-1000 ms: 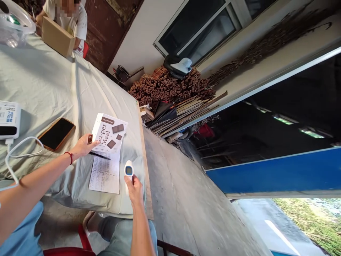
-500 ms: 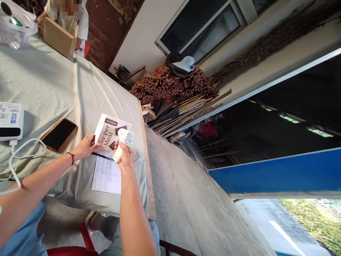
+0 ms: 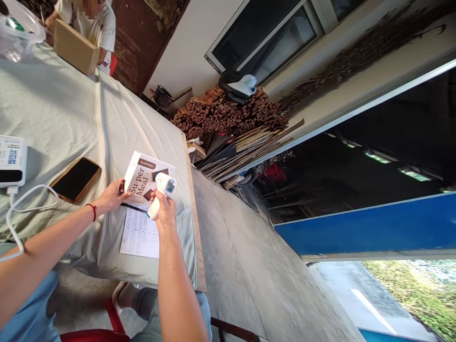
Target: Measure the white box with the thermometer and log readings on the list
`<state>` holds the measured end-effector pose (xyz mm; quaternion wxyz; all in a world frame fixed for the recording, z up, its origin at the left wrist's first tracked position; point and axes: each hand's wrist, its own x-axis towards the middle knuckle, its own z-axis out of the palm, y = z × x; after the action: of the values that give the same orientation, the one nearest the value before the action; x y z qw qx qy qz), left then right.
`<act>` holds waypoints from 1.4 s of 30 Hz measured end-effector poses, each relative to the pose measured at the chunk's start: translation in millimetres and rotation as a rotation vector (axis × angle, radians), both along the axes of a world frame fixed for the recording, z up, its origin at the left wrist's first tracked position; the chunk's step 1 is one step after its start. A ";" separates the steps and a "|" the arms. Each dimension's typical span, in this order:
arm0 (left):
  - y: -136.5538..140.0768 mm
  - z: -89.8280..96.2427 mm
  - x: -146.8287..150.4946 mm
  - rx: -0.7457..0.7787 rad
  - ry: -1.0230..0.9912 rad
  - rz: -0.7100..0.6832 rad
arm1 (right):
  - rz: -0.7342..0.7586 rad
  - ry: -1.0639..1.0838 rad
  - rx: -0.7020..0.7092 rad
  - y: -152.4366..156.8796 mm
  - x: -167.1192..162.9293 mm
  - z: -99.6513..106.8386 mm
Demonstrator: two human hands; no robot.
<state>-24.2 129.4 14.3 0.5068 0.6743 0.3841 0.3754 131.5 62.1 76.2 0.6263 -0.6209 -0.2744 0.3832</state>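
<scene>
My right hand (image 3: 165, 209) is wrapped round the handle of a white infrared thermometer (image 3: 163, 184) with blue trim, its small screen facing up. Behind it stands a white and brown box (image 3: 137, 178) printed "NutriMotion Su-per Meal". The fingers of my left hand (image 3: 113, 195) grip the box's left edge. In front of the box a written sheet of paper (image 3: 137, 232) lies on the cloth, with a dark pen (image 3: 133, 207) across its top. A phone (image 3: 76, 179) in an orange-brown case lies flat, left of my left hand.
A white device (image 3: 12, 159) with a plugged-in white cable (image 3: 33, 190) sits at the table's left. Across the cloth-covered table (image 3: 71, 109), a person holds a cardboard box (image 3: 74, 47) beside a clear plastic tub (image 3: 21, 33). Stacked firewood (image 3: 228, 114) stands beyond the table's right edge.
The view has shifted slightly, so everything sits a little further left. Both hands keep their hold on the thermometer and the box.
</scene>
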 end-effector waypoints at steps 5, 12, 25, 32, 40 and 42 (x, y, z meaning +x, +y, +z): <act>-3.9 0.9 0.9 -0.060 -0.127 -0.033 | 0.071 -0.142 0.006 -28.2 1.8 9.2; -2.2 0.7 7.0 0.182 0.058 0.068 | 0.120 -0.288 -0.031 -90.0 13.1 -1.6; -20.0 26.0 -7.1 0.353 0.956 0.018 | -0.013 -1.118 -0.398 -127.9 106.5 -94.4; -37.0 32.2 -2.6 0.402 0.959 -0.141 | -0.064 -1.272 -0.040 -115.9 51.1 -88.8; -92.6 40.0 12.7 0.031 0.384 -0.602 | 0.053 -1.257 0.121 -103.7 21.7 -87.3; -114.2 37.7 15.0 0.064 0.350 -0.740 | 0.024 -1.186 0.176 -111.7 24.0 -89.3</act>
<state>-9.2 15.2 52.0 0.5134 0.8361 0.1841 0.0593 155.6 -49.7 -13.1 0.4110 -0.6716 -0.6148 -0.0457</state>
